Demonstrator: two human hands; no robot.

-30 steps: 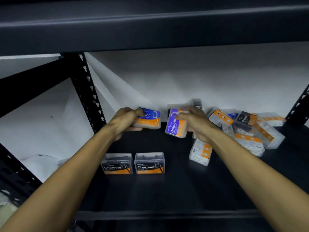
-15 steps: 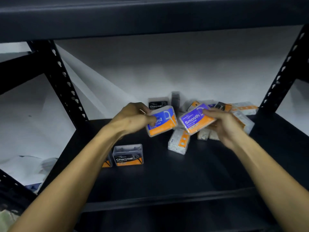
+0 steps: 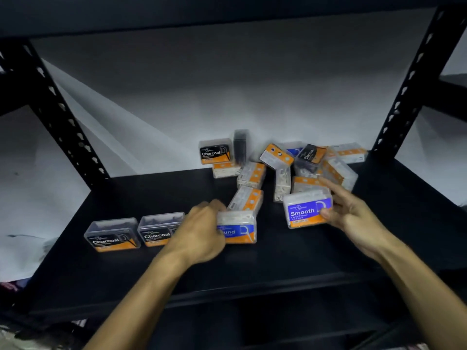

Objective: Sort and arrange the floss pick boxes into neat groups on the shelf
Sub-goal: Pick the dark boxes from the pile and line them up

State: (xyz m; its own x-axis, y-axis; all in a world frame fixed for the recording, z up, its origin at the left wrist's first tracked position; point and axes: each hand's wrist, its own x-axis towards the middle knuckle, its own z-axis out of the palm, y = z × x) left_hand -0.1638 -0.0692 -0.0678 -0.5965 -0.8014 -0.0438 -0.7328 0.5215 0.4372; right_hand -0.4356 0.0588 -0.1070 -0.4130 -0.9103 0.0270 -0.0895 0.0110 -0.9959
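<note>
My left hand point(image 3: 202, 229) grips a blue and orange "Round" box point(image 3: 238, 229) that stands upright on the black shelf point(image 3: 252, 269), just right of two upright Charcoal boxes point(image 3: 112, 236) point(image 3: 160, 229). My right hand point(image 3: 353, 213) holds a purple-blue "Smooth" box point(image 3: 307, 210) upright on the shelf, further right. Behind both hands lies a jumbled pile of several clear and orange boxes point(image 3: 252, 174), with a Charcoal box point(image 3: 216, 154) upright at its back left and another point(image 3: 309, 155) tilted on top.
Black perforated shelf posts rise at the left point(image 3: 63, 120) and right point(image 3: 409, 82). A dark upper shelf point(image 3: 227, 13) hangs overhead. A white wall sheet point(image 3: 202, 97) backs the shelf. The shelf's front edge point(image 3: 227, 291) runs below my wrists.
Both hands came down and toward me from the pile. The Round box now stands beside the Charcoal pair and the Smooth box stands to its right. The view shifted left.
</note>
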